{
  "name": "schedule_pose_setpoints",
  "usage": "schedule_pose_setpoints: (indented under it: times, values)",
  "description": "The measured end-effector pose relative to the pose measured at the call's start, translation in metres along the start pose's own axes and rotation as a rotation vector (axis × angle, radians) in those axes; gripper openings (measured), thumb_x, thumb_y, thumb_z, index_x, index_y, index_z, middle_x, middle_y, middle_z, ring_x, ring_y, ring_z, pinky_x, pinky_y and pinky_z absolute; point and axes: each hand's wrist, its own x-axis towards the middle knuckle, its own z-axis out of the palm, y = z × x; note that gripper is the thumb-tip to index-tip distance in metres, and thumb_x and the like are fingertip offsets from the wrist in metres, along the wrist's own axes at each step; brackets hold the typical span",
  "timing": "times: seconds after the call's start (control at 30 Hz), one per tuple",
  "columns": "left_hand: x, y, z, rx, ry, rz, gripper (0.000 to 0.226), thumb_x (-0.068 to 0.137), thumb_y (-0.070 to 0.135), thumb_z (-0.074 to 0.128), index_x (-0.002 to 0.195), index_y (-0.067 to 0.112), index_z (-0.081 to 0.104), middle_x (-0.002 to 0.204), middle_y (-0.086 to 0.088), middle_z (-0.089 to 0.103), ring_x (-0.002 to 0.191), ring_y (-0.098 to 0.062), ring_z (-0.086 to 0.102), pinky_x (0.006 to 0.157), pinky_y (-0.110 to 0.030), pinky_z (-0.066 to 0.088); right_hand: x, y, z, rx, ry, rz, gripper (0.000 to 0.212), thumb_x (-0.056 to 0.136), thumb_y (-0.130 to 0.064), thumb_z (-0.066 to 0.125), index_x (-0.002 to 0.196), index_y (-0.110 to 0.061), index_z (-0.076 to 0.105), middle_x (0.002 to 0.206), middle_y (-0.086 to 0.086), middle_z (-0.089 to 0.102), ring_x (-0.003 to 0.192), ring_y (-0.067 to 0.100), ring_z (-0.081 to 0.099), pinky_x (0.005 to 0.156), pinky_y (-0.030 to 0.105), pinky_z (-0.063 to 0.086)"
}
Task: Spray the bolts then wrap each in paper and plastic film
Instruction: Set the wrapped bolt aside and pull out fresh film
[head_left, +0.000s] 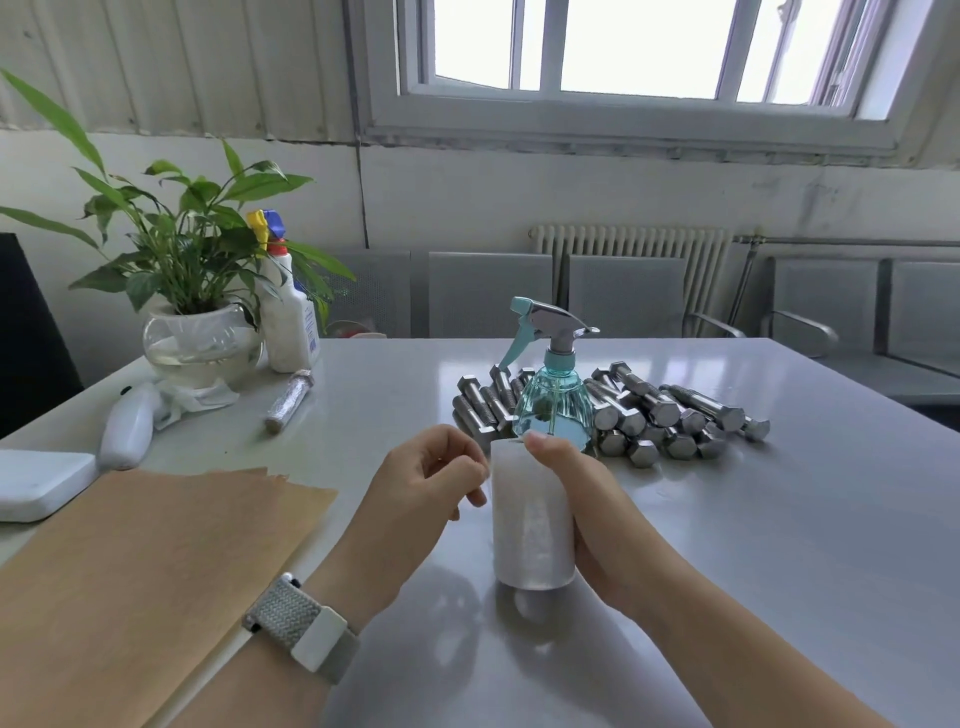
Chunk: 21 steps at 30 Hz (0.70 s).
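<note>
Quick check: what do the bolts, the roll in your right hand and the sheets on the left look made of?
Bolts: bright bare metal, likely steel, with shiny hex heads and threads. Roll, held by the right hand: translucent whitish plastic film, by its glossy layered look. Sheets: matte tan paper, thin with flat edges.

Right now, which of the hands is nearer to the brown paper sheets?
Left. The left hand hovers just right of the brown paper sheets; the right hand grips the film roll farther right.
</note>
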Motion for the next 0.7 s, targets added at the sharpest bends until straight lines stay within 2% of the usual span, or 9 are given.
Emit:
schedule_pose_setpoints:
  times: [0.07, 0.17, 0.3, 0.4, 0.47, 0.57, 0.7]
  values:
    - [-0.001, -0.002, 0.001, -0.001, 0.032, 0.048, 0.008, 0.073, 0.022, 0.059, 0.072, 0.018, 0.066, 0.064, -0.001, 0.065, 0.057, -0.007, 0.057, 0.057, -0.015, 0.044, 0.0, 0.0, -0.001, 0.045, -0.003, 0.05, 0.048, 0.076, -0.054, 0.062, 0.094, -0.011, 0.068, 0.083, 0.008, 0.061, 0.076, 0.019, 0.059, 0.07, 0.033, 0.046]
    - [-0.003, -0.004, 0.004, 0.071, 0.091, 0.125, 0.006, 0.08, 0.019, 0.062, 0.077, 0.018, 0.067, 0.063, 0.002, 0.067, 0.053, -0.005, 0.059, 0.054, -0.009, 0.042, 0.0, 0.0, -0.001, 0.073, 0.001, 0.124, 0.048, 0.075, -0.057, 0.063, 0.096, -0.014, 0.071, 0.087, 0.008, 0.063, 0.079, 0.02, 0.06, 0.077, 0.038, 0.045]
    - [-0.003, -0.007, 0.01, 0.132, 0.165, 0.202, 0.013, 0.081, 0.017, 0.063, 0.075, 0.028, 0.063, 0.069, 0.004, 0.069, 0.056, -0.01, 0.064, 0.055, -0.011, 0.046, 0.0, -0.001, 0.001, 0.082, 0.029, 0.143, 0.054, 0.087, -0.055, 0.06, 0.107, -0.005, 0.068, 0.092, 0.013, 0.062, 0.084, 0.025, 0.059, 0.078, 0.041, 0.045]
    - [-0.002, -0.006, 0.012, 0.099, 0.151, 0.246, 0.025, 0.085, 0.007, 0.062, 0.079, 0.031, 0.059, 0.072, 0.0, 0.067, 0.059, -0.014, 0.062, 0.056, -0.017, 0.049, 0.0, -0.002, 0.001, 0.113, 0.04, 0.169, 0.058, 0.088, -0.053, 0.058, 0.113, -0.002, 0.066, 0.093, 0.012, 0.065, 0.084, 0.024, 0.061, 0.079, 0.04, 0.047]
    - [-0.002, -0.006, 0.011, 0.138, 0.114, 0.268, 0.023, 0.082, 0.008, 0.055, 0.079, 0.03, 0.062, 0.072, 0.0, 0.066, 0.064, -0.018, 0.061, 0.06, -0.022, 0.049, 0.0, -0.002, 0.002, 0.127, 0.035, 0.187, 0.056, 0.086, -0.054, 0.06, 0.111, -0.005, 0.067, 0.092, 0.012, 0.065, 0.083, 0.023, 0.061, 0.08, 0.039, 0.047]
    - [-0.002, -0.006, 0.009, 0.153, 0.108, 0.254, 0.026, 0.074, 0.015, 0.051, 0.077, 0.03, 0.072, 0.074, 0.006, 0.069, 0.07, -0.012, 0.064, 0.066, -0.019, 0.05, 0.0, -0.003, 0.002, 0.125, 0.032, 0.198, 0.051, 0.085, -0.056, 0.06, 0.104, -0.01, 0.069, 0.09, 0.009, 0.067, 0.081, 0.021, 0.063, 0.08, 0.037, 0.048]
    - [-0.001, -0.005, 0.004, 0.149, 0.085, 0.276, 0.014, 0.076, 0.022, 0.078, 0.081, 0.034, 0.074, 0.079, 0.01, 0.073, 0.073, -0.005, 0.067, 0.064, -0.011, 0.047, 0.0, -0.003, -0.001, 0.126, 0.0, 0.191, 0.058, 0.085, -0.06, 0.059, 0.112, -0.01, 0.071, 0.098, 0.01, 0.073, 0.09, 0.022, 0.068, 0.091, 0.044, 0.052]
